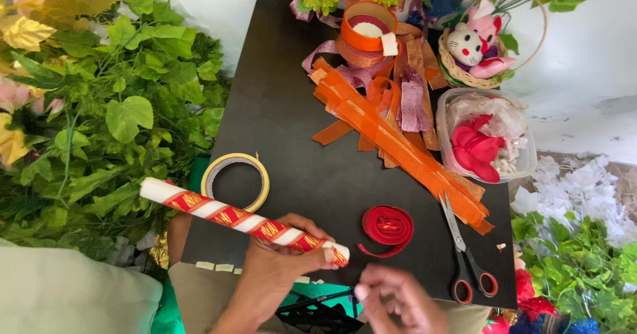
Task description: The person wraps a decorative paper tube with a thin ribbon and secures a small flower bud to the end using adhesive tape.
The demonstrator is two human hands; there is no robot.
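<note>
the left hand (279, 267) grips the white stick wrapped in red ribbon (239, 220) near its right end – the stick slants up-left over the black bench (285, 108). the right hand (398, 301), fingertips pinched, hovers just beside that end – below the red ribbon roll (387, 228).

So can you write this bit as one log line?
left hand: grips striped stick | right hand: pinching, contents unclear | red ribbon roll, scissors: on black board

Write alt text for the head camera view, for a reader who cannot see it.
The left hand grips a white stick wrapped in red ribbon over a black board; the right hand pinches something small. Nearby lie a red ribbon roll, scissors and orange ribbon strips.
</note>
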